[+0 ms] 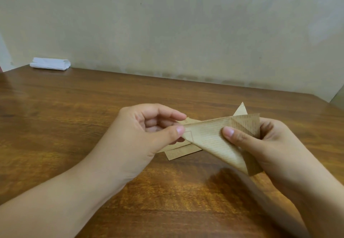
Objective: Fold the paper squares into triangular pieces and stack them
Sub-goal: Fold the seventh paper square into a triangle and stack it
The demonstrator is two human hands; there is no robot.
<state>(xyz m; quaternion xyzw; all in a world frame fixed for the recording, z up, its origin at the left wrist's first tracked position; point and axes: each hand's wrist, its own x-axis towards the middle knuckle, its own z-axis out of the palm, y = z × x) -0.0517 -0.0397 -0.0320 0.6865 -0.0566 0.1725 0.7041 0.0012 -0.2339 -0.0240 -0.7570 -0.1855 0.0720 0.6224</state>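
A brown printed paper piece [210, 139], folded into a triangular shape, is held in the air above the wooden table [74, 116]. My left hand [145, 133] pinches its left corner between thumb and forefinger. My right hand [260, 144] grips its right side, thumb on top and fingers behind. Beneath the held piece, more brown paper [178, 151] lies flat on the table, partly hidden by my left hand and the held piece. A pointed paper tip [241, 109] shows behind the held piece.
A folded white cloth or paper bundle [49, 63] lies at the table's far left corner against the pale wall [186, 32]. The table's back edge runs along the wall, and its right corner is at the far right.
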